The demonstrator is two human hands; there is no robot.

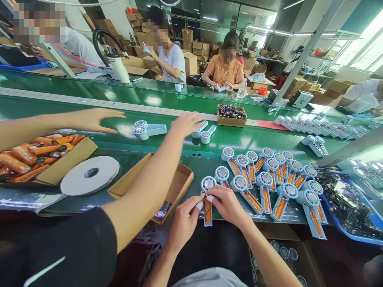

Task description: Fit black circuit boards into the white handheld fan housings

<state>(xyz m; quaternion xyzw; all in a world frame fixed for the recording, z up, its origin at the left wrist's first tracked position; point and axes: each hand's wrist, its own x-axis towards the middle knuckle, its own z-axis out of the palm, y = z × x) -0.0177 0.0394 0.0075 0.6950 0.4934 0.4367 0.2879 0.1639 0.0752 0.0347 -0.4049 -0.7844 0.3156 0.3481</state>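
Both of my hands meet over one light-blue fan unit [208,217] at the table's front edge; its round head points away and an orange battery lies in its handle. My left hand [184,221] pinches at the neck of the unit from the left, and my right hand [229,203] does so from the right, fingertips nearly touching. What they pinch looks like thin wires, too small to make out. White covers sit on some fingertips. Many similar open fan units [265,191] with orange batteries lie to the right.
A co-worker's arms [143,199] reach across from the left toward fan parts [149,130] on the green belt [173,149]. Left are a battery box [68,159], a white tape roll [101,175] and a cardboard tray [185,179]. A blue bin [344,227] stands right.
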